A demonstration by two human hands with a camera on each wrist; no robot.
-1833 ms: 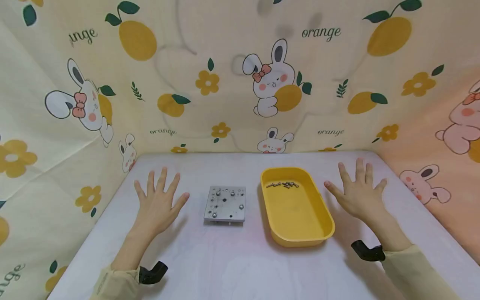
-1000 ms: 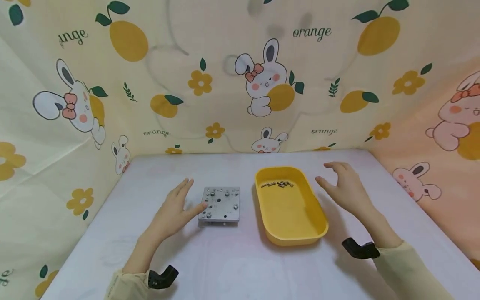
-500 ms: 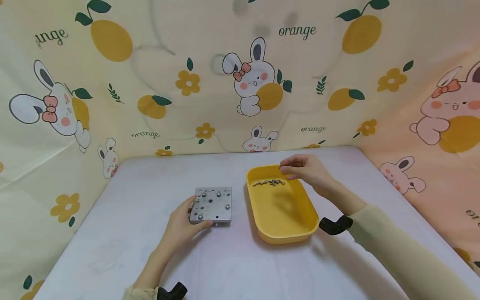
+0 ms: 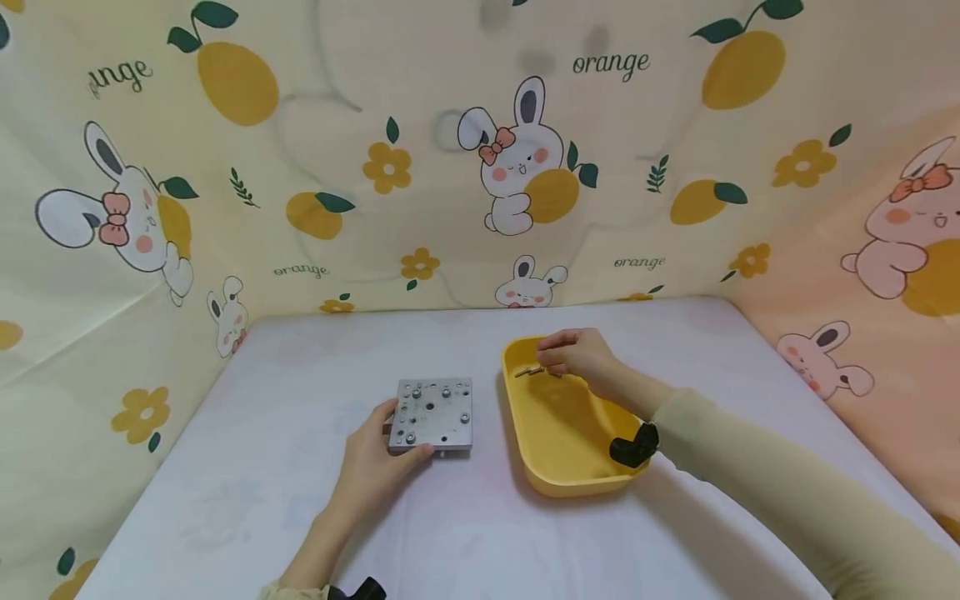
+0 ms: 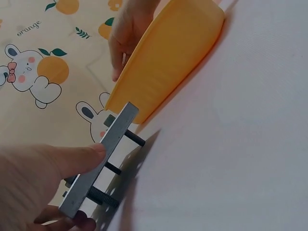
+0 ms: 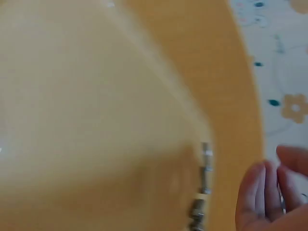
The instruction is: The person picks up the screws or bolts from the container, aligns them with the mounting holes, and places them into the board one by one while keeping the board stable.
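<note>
My left hand grips a square metal plate by its left side, thumb along the near edge. Several bolts stand in the plate's holes, and in the left wrist view their threaded bolt ends stick out underneath. The right hand is over the far end of a yellow tray, fingers curled together. Between those fingers a thin shiny screw shows in the left wrist view, mostly hidden. Loose screws lie in the tray near its far wall, partly covered by the hand in the head view.
A white cloth covers the table. Patterned curtains with rabbits and oranges close off the back and both sides. The tray's raised rim stands to the right of the plate.
My left hand has come in from the left and taken hold of the metal plate. The right hand has moved left from beside the tray to over the screws, its spread fingers now curled.
</note>
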